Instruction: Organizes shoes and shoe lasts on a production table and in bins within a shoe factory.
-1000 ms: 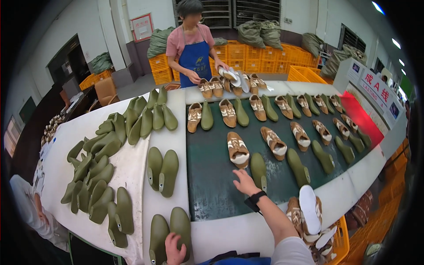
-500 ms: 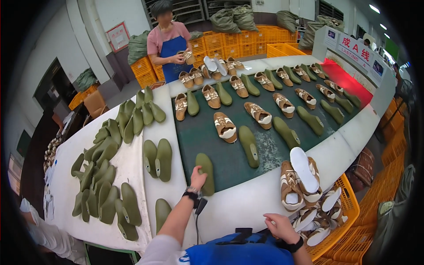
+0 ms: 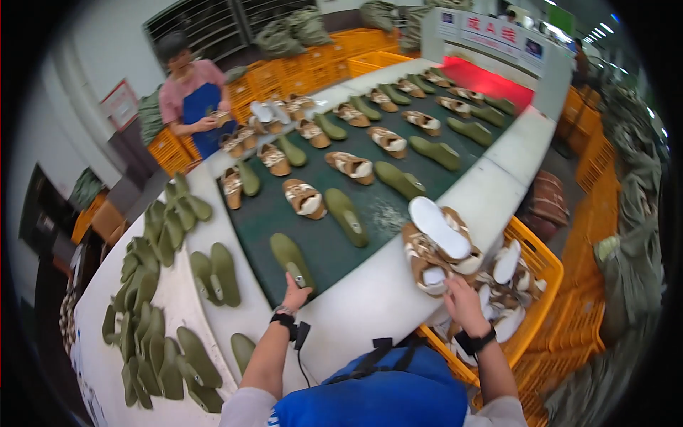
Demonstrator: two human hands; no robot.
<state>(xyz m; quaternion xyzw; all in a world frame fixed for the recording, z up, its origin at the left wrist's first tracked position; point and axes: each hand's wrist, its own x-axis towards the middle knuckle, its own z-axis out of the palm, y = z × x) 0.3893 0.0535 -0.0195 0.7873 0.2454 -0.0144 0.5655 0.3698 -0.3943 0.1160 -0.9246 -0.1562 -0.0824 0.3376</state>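
Note:
My left hand (image 3: 295,293) grips the near end of a green shoe last (image 3: 287,255) lying on the dark green belt (image 3: 256,220). At the right, my right hand (image 3: 464,304) has its fingers closed at the heel of a brown and white sneaker (image 3: 421,249). Slight blur and the hand's angle partly hide how firm that hold is. Another brown sneaker (image 3: 466,262) stands against it, with a white insole-like piece (image 3: 439,226) lying on top of the pair. Farther up the belt, brown sneakers (image 3: 304,199) and green lasts (image 3: 346,217) lie in rows.
Many green lasts (image 3: 153,341) are heaped on the white table at the left, with a pair (image 3: 215,274) nearer the belt. An orange crate (image 3: 551,267) of sneakers stands at my right. Across the table a person in a blue apron (image 3: 203,114) holds a shoe.
The view has swung to the right. My right hand has gone from beside the sneaker pair to one sneaker's heel. My left hand has slid to the last's near end.

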